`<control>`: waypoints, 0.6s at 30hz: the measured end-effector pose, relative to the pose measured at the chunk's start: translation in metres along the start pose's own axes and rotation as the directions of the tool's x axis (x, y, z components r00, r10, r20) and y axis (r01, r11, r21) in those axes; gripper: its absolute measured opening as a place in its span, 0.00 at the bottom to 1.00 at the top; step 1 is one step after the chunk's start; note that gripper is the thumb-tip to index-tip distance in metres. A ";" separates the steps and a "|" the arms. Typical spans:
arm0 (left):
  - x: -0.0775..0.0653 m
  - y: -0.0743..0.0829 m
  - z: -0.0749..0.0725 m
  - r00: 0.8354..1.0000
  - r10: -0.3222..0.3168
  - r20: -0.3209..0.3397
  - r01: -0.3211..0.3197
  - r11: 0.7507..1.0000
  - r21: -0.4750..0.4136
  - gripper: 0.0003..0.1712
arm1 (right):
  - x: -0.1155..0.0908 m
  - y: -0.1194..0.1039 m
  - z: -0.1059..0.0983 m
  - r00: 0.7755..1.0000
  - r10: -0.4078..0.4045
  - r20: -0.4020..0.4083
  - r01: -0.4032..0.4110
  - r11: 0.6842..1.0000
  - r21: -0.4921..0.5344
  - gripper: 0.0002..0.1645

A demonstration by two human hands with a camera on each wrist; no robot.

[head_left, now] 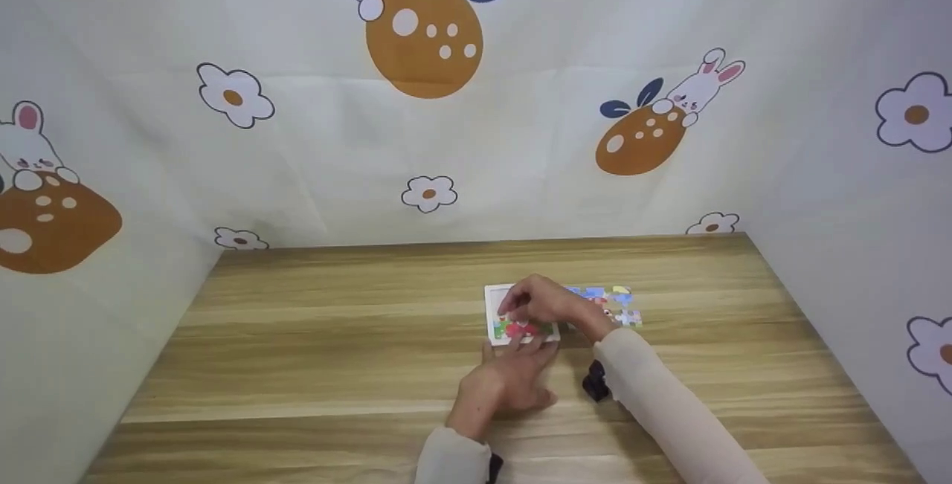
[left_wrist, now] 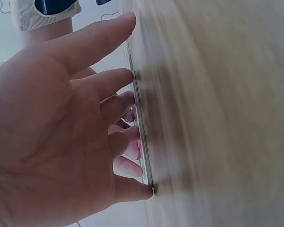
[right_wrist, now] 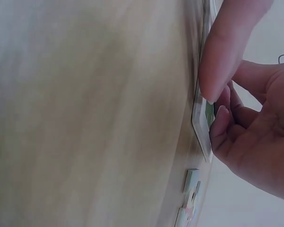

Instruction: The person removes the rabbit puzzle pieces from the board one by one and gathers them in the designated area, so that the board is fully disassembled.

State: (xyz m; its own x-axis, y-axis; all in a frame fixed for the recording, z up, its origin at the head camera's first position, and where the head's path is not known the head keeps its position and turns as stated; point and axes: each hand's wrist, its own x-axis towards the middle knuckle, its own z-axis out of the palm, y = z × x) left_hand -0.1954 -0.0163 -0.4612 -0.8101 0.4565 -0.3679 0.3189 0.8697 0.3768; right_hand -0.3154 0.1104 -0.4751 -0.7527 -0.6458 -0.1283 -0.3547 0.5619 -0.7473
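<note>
A small white-framed jigsaw puzzle tray [head_left: 488, 313] lies on the wooden table, colourful pieces filling its near part and its far left part bare grey. Along the tray's near edge rests my left hand [head_left: 513, 380], fingers spread; its fingertips touch that edge in the left wrist view. My right hand [head_left: 547, 299] is over the tray, fingers bent down at the picture. In the right wrist view the right hand's fingers [right_wrist: 220, 125] meet close above the tray's surface, beside a green patch. I cannot tell whether they hold a puzzle piece.
Loose jigsaw pieces [head_left: 625, 313] lie to the right of the tray, partly behind the right wrist. A black wrist camera [head_left: 595, 382] hangs under the right sleeve. Behind the table [head_left: 312, 350] and at both sides hangs a cloth printed with rabbits and flowers.
</note>
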 end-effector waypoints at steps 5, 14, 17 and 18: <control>0.000 -0.002 -0.001 1.000 0.005 0.006 -0.005 1.000 -0.009 0.45 | 0.000 -0.001 -0.001 1.000 -0.019 0.024 0.019 1.000 0.013 0.08; 0.000 -0.002 0.000 1.000 0.011 0.007 -0.011 0.999 -0.036 0.45 | -0.003 -0.002 0.002 1.000 -0.025 0.001 0.025 0.993 0.114 0.06; -0.001 -0.003 0.000 1.000 0.012 0.007 -0.012 0.999 -0.040 0.45 | -0.003 -0.004 0.004 1.000 -0.006 -0.016 0.009 0.986 0.168 0.07; -0.001 -0.003 -0.001 1.000 0.013 0.008 -0.012 0.999 -0.040 0.45 | -0.003 -0.004 0.004 1.000 0.000 -0.024 0.004 0.984 0.180 0.07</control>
State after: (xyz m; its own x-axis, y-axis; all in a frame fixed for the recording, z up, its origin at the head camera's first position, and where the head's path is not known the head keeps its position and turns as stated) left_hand -0.1960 -0.0189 -0.4614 -0.8021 0.4689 -0.3697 0.3091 0.8558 0.4147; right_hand -0.3093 0.1077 -0.4746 -0.7655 -0.6334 -0.1128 -0.2520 0.4565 -0.8533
